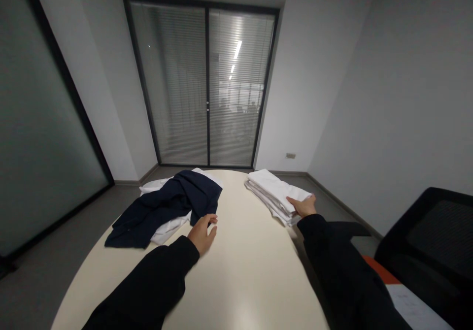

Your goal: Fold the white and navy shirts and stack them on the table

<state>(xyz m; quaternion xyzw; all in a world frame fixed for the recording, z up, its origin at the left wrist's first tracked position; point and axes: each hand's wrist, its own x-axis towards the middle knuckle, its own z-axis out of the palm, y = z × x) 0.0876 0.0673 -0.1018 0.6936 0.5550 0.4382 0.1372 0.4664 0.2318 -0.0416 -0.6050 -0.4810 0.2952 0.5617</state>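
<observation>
My right hand grips the near right corner of a stack of folded white cloth at the table's right edge. Its thumb lies on the top layer, while the other fingers are mostly hidden at the side. Several layers show along the stack's left side. Over the tabletop, my left hand is open and holds nothing, its thumb apart from the slightly curled fingers. Just beyond it is a crumpled dark navy garment, piled loosely over white cloth that sticks out at its edges.
The pale rounded table stretches ahead of me. A black mesh chair stands at the right, near an orange and white item I cannot make out. Behind the table is a glass door with blinds, and a wall socket.
</observation>
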